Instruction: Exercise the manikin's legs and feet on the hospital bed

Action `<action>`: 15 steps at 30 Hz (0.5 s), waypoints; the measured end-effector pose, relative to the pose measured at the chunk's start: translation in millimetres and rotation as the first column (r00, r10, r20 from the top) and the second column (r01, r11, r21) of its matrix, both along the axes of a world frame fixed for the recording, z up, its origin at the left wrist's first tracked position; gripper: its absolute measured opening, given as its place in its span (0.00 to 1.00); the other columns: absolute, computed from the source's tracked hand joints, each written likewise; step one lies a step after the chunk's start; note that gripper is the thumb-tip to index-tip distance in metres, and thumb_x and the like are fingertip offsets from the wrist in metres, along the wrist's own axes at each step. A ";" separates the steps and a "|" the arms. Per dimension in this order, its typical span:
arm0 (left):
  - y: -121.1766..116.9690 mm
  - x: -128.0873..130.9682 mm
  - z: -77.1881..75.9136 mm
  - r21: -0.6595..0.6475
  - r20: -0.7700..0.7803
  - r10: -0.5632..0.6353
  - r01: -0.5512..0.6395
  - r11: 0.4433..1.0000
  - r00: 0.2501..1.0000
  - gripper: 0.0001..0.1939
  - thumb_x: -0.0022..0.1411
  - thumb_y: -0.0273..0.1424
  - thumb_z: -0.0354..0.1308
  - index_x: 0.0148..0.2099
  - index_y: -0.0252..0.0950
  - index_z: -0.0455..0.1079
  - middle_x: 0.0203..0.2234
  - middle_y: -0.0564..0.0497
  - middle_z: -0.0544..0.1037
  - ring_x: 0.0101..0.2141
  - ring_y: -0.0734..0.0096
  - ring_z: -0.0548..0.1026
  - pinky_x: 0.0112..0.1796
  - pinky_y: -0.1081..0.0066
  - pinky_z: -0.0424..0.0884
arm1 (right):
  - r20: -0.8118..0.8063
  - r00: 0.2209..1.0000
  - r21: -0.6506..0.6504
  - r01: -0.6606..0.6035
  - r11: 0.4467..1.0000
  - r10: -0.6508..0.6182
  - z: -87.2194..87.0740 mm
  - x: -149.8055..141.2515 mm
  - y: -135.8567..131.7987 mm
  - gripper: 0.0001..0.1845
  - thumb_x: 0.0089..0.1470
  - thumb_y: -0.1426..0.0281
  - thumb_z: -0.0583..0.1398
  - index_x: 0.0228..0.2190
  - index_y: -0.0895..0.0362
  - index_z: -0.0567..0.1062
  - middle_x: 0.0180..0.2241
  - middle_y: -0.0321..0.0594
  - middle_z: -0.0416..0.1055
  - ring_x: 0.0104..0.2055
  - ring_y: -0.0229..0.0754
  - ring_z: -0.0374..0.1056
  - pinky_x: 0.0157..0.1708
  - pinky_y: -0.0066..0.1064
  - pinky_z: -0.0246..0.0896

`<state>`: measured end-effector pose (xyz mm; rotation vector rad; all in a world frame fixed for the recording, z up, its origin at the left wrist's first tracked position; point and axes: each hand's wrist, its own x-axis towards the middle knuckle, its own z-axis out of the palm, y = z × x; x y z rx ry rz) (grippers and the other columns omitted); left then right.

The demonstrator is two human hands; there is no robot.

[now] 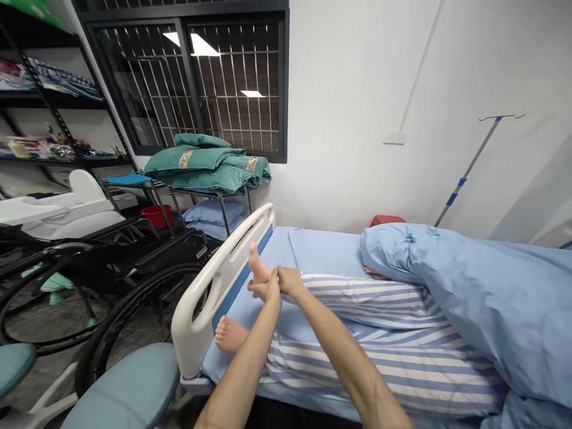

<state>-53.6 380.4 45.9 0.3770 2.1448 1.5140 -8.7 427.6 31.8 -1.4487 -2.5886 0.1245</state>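
I have the left hand (264, 290) curled closed around the heel of the raised bare foot (256, 265), and the right hand (289, 281) gripping the ankle just above it, by the striped pyjama trouser cuff (308, 286). Holding at two points supports the leg well, so I'd keep both grips snug. The foot sits just inside the white footboard (223, 268) of the hospital bed (326, 256), above the other foot (230, 333)
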 end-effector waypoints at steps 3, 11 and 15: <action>4.3 19.2 41.4 0.232 0.033 0.020 -0.027 0.972 0.999 0.48 0.44 0.38 0.67 0.59 0.32 0.41 0.49 0.34 0.61 0.43 0.54 0.74 0.39 0.62 0.69 | -0.045 0.999 0.042 0.020 0.999 -0.018 60.1 27.9 1.4 0.18 0.51 0.62 0.57 0.43 0.56 0.67 0.40 0.45 0.75 0.43 0.49 0.71 0.37 0.33 0.61; 1.8 96.8 159.4 0.474 -0.246 -0.102 0.212 0.855 0.964 0.44 0.48 0.36 0.66 0.60 0.37 0.43 0.52 0.33 0.57 0.49 0.61 0.68 0.47 0.65 0.65 | -0.197 0.974 0.208 0.151 0.967 -0.110 180.7 115.8 3.1 0.19 0.51 0.59 0.59 0.42 0.57 0.68 0.41 0.48 0.74 0.42 0.49 0.70 0.34 0.29 0.59; -0.4 114.9 186.1 0.471 -0.249 -0.179 0.280 0.836 0.952 0.48 0.44 0.35 0.70 0.60 0.43 0.42 0.52 0.38 0.57 0.48 0.61 0.69 0.45 0.65 0.67 | -0.234 0.964 0.279 0.195 0.940 -0.130 203.3 137.4 3.2 0.19 0.52 0.57 0.58 0.40 0.58 0.68 0.39 0.49 0.73 0.41 0.48 0.70 0.34 0.30 0.59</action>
